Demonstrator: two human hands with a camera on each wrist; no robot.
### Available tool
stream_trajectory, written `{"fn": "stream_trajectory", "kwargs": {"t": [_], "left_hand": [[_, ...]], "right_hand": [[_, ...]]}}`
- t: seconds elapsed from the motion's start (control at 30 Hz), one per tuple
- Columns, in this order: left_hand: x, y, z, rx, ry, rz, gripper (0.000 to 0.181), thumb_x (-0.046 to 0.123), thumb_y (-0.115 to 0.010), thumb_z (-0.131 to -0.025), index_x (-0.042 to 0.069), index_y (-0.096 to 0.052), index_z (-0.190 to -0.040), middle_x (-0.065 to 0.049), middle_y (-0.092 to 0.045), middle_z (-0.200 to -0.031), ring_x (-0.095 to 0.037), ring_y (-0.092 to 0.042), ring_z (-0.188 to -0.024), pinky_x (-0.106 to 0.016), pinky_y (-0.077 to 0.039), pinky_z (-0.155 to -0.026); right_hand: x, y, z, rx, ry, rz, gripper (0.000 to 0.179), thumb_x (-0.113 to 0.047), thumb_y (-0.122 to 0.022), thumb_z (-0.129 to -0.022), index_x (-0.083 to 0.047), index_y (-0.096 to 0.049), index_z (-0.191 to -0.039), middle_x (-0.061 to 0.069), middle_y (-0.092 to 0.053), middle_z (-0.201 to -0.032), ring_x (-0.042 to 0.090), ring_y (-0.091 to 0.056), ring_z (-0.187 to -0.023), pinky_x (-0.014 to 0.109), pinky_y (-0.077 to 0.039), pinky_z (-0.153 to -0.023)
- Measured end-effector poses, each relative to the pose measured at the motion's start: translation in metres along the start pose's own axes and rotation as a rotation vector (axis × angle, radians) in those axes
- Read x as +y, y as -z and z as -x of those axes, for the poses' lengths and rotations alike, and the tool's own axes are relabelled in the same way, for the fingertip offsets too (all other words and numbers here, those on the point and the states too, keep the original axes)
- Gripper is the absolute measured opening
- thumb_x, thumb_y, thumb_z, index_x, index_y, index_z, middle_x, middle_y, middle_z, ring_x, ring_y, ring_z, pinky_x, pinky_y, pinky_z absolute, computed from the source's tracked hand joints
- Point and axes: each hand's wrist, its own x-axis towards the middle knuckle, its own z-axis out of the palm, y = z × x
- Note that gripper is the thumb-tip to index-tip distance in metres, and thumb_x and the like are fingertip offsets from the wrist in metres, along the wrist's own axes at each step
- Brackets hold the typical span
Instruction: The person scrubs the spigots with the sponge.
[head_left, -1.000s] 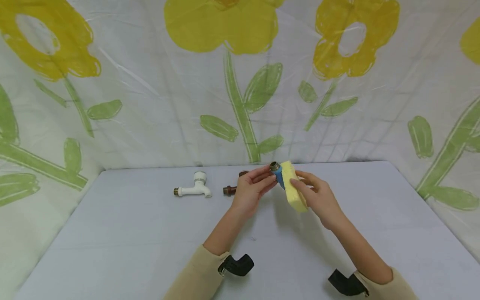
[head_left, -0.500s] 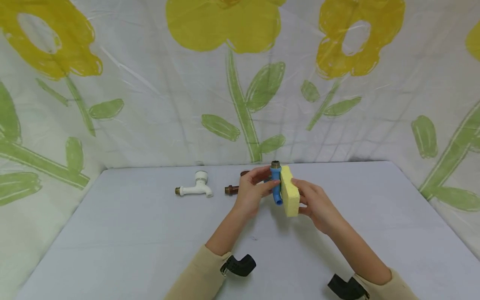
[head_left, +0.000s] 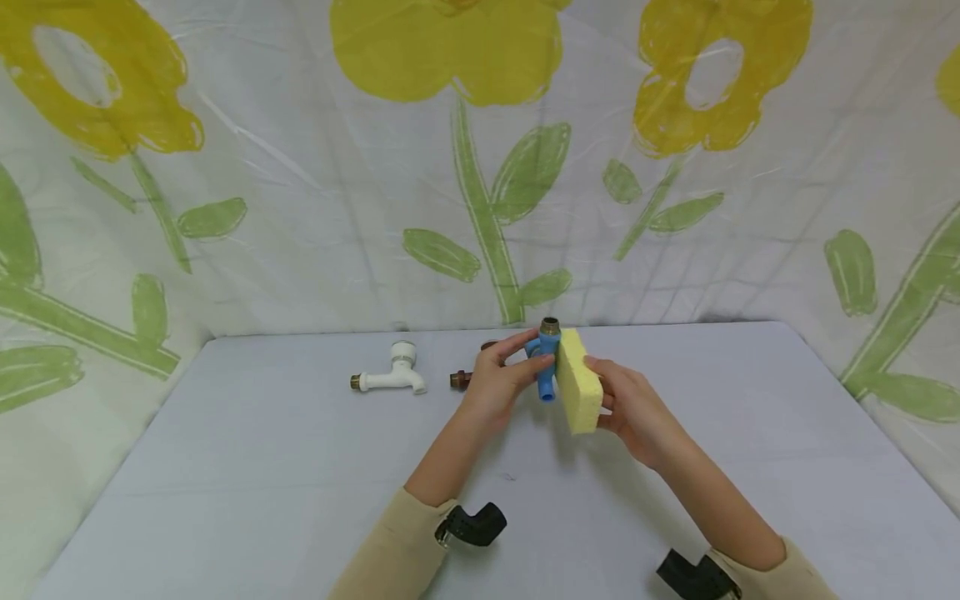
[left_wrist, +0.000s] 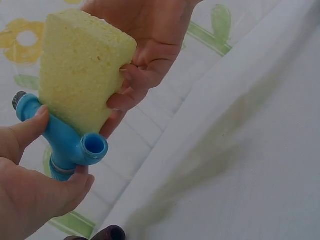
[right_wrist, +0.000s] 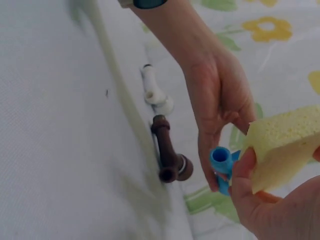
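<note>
A blue faucet (head_left: pixel 547 367) with a threaded metal end is held upright above the table by my left hand (head_left: pixel 497 379). In the left wrist view, thumb and fingers pinch the blue faucet (left_wrist: pixel 65 132), its spout opening turned toward the camera. My right hand (head_left: pixel 637 408) grips a yellow sponge (head_left: pixel 579 383) by its right side. The broad face of the sponge (left_wrist: pixel 80 70) lies against the faucet in the left wrist view. In the right wrist view the faucet (right_wrist: pixel 221 157) is partly hidden behind the right fingers and the sponge.
On the white-covered table (head_left: pixel 262 467), a white faucet (head_left: pixel 390 377) lies toward the back, left of centre. Beside it a brown faucet (right_wrist: pixel 169 150) is mostly hidden by the left hand in the head view. A flower-printed sheet (head_left: pixel 300 208) hangs behind.
The faucet and sponge were tilted a second ago and now stand nearly upright. Over the last half second the faucet has turned slightly, showing its blue handle side at the left.
</note>
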Motion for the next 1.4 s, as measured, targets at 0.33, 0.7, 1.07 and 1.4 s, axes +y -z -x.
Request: {"fn": "stream_trajectory", "kwargs": {"t": [0.33,0.7,1.07,1.4], "left_hand": [[0.0,0.001,0.001,-0.037,0.01,-0.003,0.053,-0.012,-0.066,-0.097,-0.007,-0.054,-0.149,-0.02,-0.033,-0.166,-0.007,-0.069,-0.096,-0.037,-0.057,-0.105],[-0.001,0.001,0.001,-0.069,0.052,-0.126,0.048,-0.008,-0.07,-0.097,-0.004,-0.061,-0.144,-0.02,-0.04,-0.162,-0.025,-0.074,-0.107,-0.04,-0.062,-0.096],[-0.001,0.002,0.002,-0.103,0.002,-0.196,0.046,-0.007,-0.072,-0.095,-0.003,-0.065,-0.141,-0.018,-0.047,-0.159,-0.026,-0.073,-0.111,-0.042,-0.058,-0.104],[0.002,0.002,0.001,-0.131,-0.014,-0.293,0.046,0.0,-0.075,-0.096,0.003,-0.067,-0.141,-0.02,-0.04,-0.164,-0.036,-0.066,-0.125,-0.036,-0.059,-0.096]], "right_hand": [[-0.002,0.005,0.0,0.016,-0.019,-0.107,0.051,-0.043,-0.043,-0.111,0.0,-0.049,-0.138,-0.004,-0.067,-0.102,0.01,-0.067,-0.091,0.028,-0.06,-0.081],[-0.009,0.007,0.005,0.047,0.02,-0.106,0.05,-0.041,-0.043,-0.111,0.0,-0.047,-0.138,-0.005,-0.067,-0.101,0.01,-0.065,-0.091,0.028,-0.059,-0.08],[-0.014,0.015,0.009,0.034,0.063,-0.081,0.053,-0.041,-0.04,-0.112,0.002,-0.042,-0.144,-0.005,-0.061,-0.114,0.011,-0.065,-0.098,0.029,-0.057,-0.085],[-0.018,0.025,0.013,0.019,0.118,-0.109,0.038,-0.039,-0.041,-0.112,-0.009,-0.054,-0.133,-0.007,-0.067,-0.108,0.011,-0.066,-0.095,0.031,-0.057,-0.084]]}}
